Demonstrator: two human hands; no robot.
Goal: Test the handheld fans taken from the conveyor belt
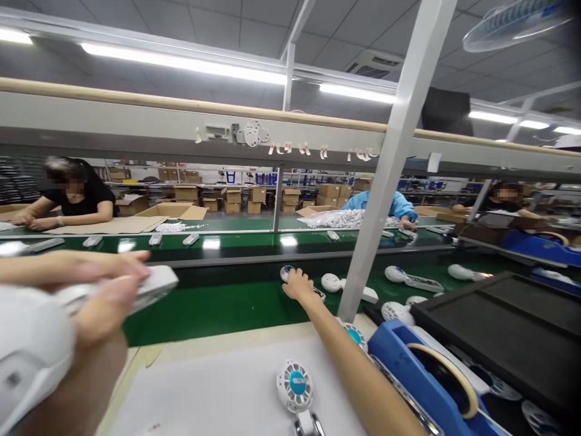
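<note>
Far out on the smooth green conveyor belt (pixel 218 309), the right hand (pixel 297 284) lies palm-down, fingers curled over a round white plastic handheld fan (pixel 287 272). Near left, the blurred left hand (pixel 109 297) grips a glossy white fan handle (pixel 152 284).

Beyond the white slanted post (pixel 385 181), four handheld fans (pixel 411 280) lie on the green belt (pixel 218 309); three co-workers (pixel 77 194) sit behind; one tape dispenser (pixel 408 363) nearer.
</note>
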